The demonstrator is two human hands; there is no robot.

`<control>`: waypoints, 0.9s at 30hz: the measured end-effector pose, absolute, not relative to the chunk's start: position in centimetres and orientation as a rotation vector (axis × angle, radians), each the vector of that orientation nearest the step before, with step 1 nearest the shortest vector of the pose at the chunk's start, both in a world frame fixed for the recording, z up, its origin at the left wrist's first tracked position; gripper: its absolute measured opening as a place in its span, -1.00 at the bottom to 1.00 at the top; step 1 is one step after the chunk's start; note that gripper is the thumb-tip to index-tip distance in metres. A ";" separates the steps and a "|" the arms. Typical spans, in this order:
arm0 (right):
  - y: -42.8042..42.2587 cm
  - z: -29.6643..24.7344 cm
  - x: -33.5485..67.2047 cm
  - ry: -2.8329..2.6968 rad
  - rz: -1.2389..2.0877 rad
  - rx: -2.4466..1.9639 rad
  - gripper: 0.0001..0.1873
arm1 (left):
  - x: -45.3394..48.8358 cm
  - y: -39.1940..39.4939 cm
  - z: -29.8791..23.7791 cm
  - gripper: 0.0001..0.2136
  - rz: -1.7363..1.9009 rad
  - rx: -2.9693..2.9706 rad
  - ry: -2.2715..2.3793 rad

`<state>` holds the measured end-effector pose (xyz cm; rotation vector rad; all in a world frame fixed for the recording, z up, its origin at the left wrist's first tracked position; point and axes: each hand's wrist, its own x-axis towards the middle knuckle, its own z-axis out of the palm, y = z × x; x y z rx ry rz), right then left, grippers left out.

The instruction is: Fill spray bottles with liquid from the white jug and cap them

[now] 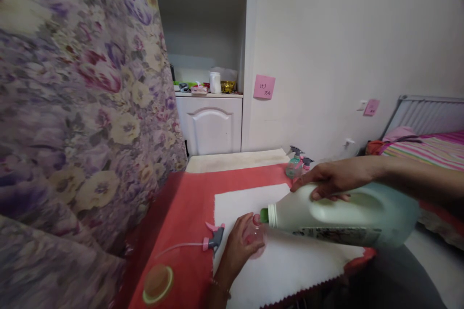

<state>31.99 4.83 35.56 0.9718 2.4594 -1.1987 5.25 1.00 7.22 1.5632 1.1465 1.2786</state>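
My left hand [239,244] is wrapped round a small clear pink spray bottle [259,239] with no top on it, above the white cloth. My right hand [335,178] grips the handle of a large pale green jug [290,210], which is tipped on its side. The jug's green spout [265,216] meets the bottle's mouth; whether liquid is flowing I cannot make out. Left of my left hand lies a spray trigger head [214,239] in grey and pink, its thin tube stretched out on the red cloth. A round cap with a yellow-green rim [158,284] rests near the front.
White cloth [246,193] covers part of the red cloth [181,203] on the table. Two spray bottles, one of them green [293,168], stand at the back right corner. A floral curtain [90,106] hangs at left. A bed [431,145] is on the right.
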 end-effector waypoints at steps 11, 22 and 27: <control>4.8 35.6 32.0 2.454 -1.222 0.960 -0.48 | 5.2 1.2 6.9 -0.35 1.292 1.592 1.154; 4.6 35.8 31.8 2.458 -1.198 0.976 -0.47 | 5.2 0.9 7.6 -0.35 1.268 1.577 1.156; 4.6 35.8 31.8 2.446 -1.198 0.990 -0.49 | 5.3 0.9 7.5 -0.34 1.276 1.573 1.157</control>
